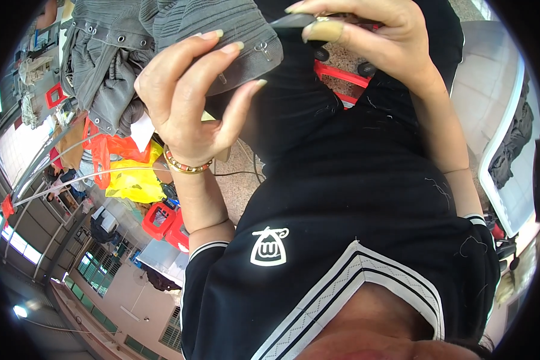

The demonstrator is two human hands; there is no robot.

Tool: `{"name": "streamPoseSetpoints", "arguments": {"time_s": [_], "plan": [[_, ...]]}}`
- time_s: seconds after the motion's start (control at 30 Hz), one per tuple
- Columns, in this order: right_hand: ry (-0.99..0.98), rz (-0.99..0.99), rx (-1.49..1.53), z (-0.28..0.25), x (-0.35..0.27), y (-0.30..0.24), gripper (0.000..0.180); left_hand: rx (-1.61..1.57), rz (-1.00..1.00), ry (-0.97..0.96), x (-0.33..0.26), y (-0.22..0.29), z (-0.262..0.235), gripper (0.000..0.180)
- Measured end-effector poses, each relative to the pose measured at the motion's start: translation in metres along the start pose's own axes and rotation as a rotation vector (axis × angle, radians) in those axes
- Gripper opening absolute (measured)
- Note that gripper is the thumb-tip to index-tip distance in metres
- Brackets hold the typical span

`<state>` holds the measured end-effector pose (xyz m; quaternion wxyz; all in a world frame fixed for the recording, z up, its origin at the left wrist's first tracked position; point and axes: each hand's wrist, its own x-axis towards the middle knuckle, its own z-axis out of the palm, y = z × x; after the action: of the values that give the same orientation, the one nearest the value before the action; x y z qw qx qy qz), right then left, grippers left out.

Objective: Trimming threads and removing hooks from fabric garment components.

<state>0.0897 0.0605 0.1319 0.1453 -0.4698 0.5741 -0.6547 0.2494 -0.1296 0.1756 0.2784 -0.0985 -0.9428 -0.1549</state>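
Grey ribbed garment point(180, 30) with metal eyelets, held up at chest height over black shirt point(354, 198). Left hand point(189, 99): grip grasping garment edge. Right hand point(366, 33): grip clenched on small dark tool point(291, 21) touching the fabric.

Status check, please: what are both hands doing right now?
Left hand grips grey garment. Right hand pinches small dark tool. Nothing blocking.

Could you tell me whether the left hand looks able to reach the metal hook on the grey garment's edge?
Probably yes: the left hand already grips the grey garment, and the metal hook sits uncovered beside its fingertips.
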Motion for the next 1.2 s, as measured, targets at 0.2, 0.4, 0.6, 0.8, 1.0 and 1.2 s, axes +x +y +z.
{"name": "streamPoseSetpoints", "arguments": {"time_s": [0.2,0.4,0.6,0.8,1.0,1.2], "plan": [[0.126,0.117,0.006,-0.006,-0.006,0.003,0.024,0.113,0.052,-0.197,0.013,0.001,-0.014,0.056],[0.13,0.18,-0.026,-0.007,-0.012,0.006,0.025,0.107,-0.071,-0.202,0.027,0.0,-0.009,0.04],[0.156,0.17,0.034,-0.004,-0.013,0.007,0.024,-0.001,-0.095,-0.149,0.03,-0.001,-0.009,0.014],[0.161,0.209,0.052,-0.006,-0.018,0.013,0.025,-0.315,-0.313,0.16,0.023,0.008,-0.012,0.004],[0.191,0.255,0.093,-0.006,-0.019,0.017,0.027,-0.042,-0.172,-0.088,0.021,0.009,-0.019,0.024],[0.08,0.152,-0.01,-0.003,-0.011,0.007,0.029,0.191,-0.01,-0.34,0.04,0.003,-0.022,0.028]]}}
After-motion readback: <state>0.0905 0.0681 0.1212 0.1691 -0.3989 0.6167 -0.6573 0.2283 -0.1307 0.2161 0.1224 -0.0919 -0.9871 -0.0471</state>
